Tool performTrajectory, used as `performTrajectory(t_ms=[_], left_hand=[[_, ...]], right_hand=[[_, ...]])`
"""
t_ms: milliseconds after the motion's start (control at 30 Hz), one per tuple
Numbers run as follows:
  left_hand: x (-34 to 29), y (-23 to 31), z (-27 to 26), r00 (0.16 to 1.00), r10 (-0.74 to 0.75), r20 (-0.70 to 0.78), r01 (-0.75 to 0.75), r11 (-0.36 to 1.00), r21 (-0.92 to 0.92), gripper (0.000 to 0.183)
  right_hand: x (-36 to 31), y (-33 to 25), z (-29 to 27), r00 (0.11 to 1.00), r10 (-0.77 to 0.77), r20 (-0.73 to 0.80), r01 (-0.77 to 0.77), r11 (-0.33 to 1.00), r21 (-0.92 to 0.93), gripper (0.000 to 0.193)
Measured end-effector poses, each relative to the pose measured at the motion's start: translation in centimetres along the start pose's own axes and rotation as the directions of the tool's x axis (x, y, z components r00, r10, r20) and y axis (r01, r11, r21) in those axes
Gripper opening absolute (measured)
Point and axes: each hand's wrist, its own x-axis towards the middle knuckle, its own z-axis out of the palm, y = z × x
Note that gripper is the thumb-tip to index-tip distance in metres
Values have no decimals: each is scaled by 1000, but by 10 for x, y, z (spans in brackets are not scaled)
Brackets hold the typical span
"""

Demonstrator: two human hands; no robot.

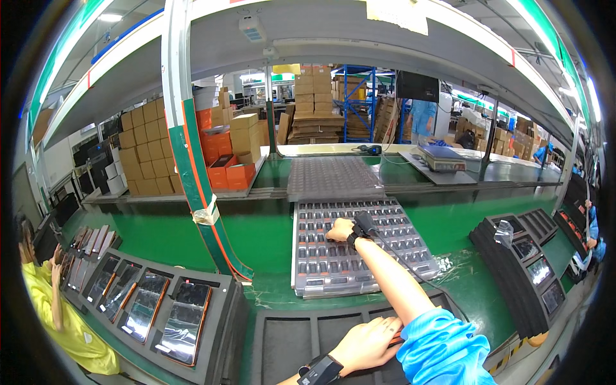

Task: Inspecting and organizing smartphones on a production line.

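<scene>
A clear compartment tray [333,256] of small dark parts lay on the green tabletop [256,237]. The right hand [340,230] reached across it, fingers curled together; the left hand [372,345] rested flat on a black foam tray [289,340], fingers apart.

Green workbench [256,237], stacked cardboard boxes [144,151], blue shelving [359,96], ceiling lights.

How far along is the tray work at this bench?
Done: the clear tray has most of its slots filled with small dark parts, and a second empty tray lies behind it. In hand: the right hand reaches onto the tray's middle rows; whether it grips a part cannot be told. The left hand rests on the dark foam tray. Left: its pockets look empty.
</scene>
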Motion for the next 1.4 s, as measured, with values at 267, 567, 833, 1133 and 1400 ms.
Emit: performTrajectory(t_ms=[267, 567, 833, 1133, 1400], left_hand=[[-1, 0, 3, 997, 44, -56, -44, 999, -2, 31], [-4, 1, 2, 994, 66, -84, -65, 998, 13, 31], [4, 1, 2, 996, 84, -38, -83, 996, 13, 44], [-5, -2, 1, 999, 3, 36, -7, 994, 110, 57], [-5, -2, 4, 996, -69, -50, 71, 997, 32, 51]], right_hand=[[-30, -13, -5, 985, -74, -158, 5, 918, -398, 45], [-36, -21, -6, 986, -123, -112, 59, 889, -454, 40], [5, 22, -9, 977, -84, -198, 87, 996, 4, 33], [-118, 17, -63, 938, -328, 112, 233, 836, 497, 26], [-280, 60, -66, 893, -449, 28, 317, 671, 670, 14]])
